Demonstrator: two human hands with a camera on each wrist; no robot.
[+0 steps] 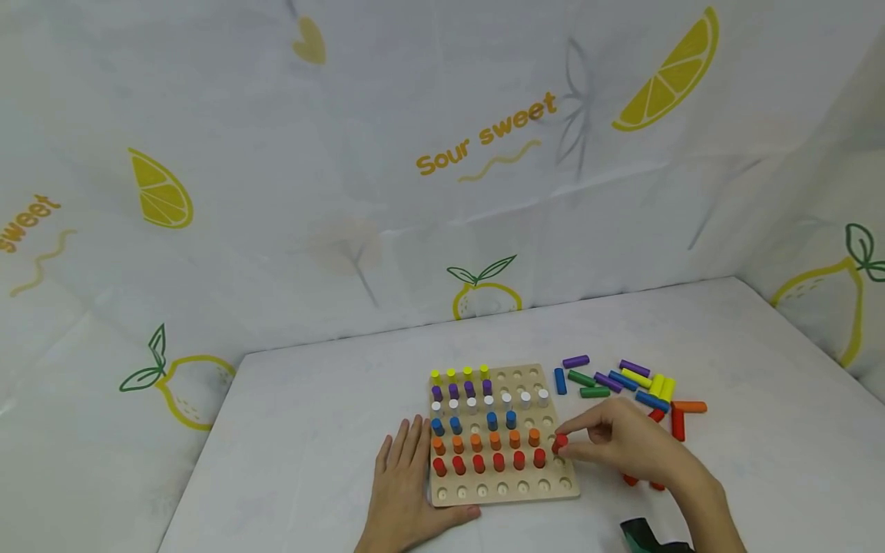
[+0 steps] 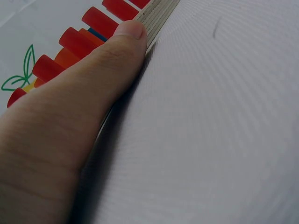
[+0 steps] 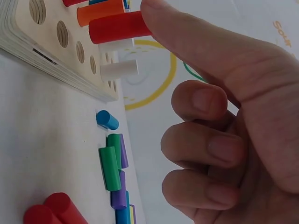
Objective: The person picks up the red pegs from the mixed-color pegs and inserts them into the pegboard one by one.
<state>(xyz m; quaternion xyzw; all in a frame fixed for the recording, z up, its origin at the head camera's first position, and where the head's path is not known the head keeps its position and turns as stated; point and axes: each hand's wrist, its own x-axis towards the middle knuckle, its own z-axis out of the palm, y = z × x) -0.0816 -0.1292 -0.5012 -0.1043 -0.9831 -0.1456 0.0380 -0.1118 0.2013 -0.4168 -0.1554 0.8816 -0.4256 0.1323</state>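
A square wooden pegboard [image 1: 508, 500] carries rows of upright coloured pegs: yellow, purple, white, blue, orange and red from back to front. My right hand [image 1: 632, 442] pinches a red peg [image 3: 119, 27] between thumb and forefinger at the right end of the red row, beside the last standing red peg [image 1: 539, 458]. The held peg is close over the board, slightly tilted; its other three fingers are curled in the right wrist view. My left hand [image 1: 401, 491] lies along the board's left side, fingers straight, with the thumb [image 2: 112, 51] against the front edge.
Loose pegs lie right of the board: green [image 1: 594, 392], purple [image 1: 575, 361], blue [image 1: 561, 381], yellow [image 1: 657, 384], orange [image 1: 689, 406] and red [image 1: 678, 424], some partly behind my right hand. A dark object [image 1: 643, 534] sits at the front edge of view. Lemon-print cloth [image 1: 380, 192] stands behind.
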